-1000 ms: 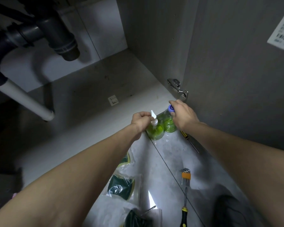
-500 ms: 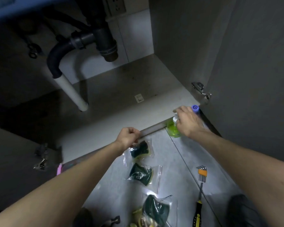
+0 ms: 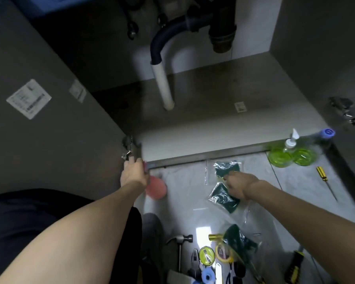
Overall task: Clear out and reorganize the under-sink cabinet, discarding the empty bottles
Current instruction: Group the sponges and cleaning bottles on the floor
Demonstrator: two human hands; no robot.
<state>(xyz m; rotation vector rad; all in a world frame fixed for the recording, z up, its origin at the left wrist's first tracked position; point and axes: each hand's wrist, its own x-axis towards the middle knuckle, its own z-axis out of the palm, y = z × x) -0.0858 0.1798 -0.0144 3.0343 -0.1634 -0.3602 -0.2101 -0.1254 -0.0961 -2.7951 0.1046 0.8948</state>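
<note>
Left hand point(image 3: 134, 173) grip on pink bottle point(image 3: 155, 188) neck near left door hinge; right hand point(image 3: 239, 187) grip pinching sponge packet point(image 3: 223, 196) on floor.

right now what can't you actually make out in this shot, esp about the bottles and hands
- Pink bottle: head view; the left hand covers its top, so cap, grip and fill level are hidden.
- Two green bottles: motion blur; the labels cannot be read.
- Right hand: its fingers face away over the sponge packets, so any hold is unclear.
- Tool pile: cut off by the bottom edge.
</note>
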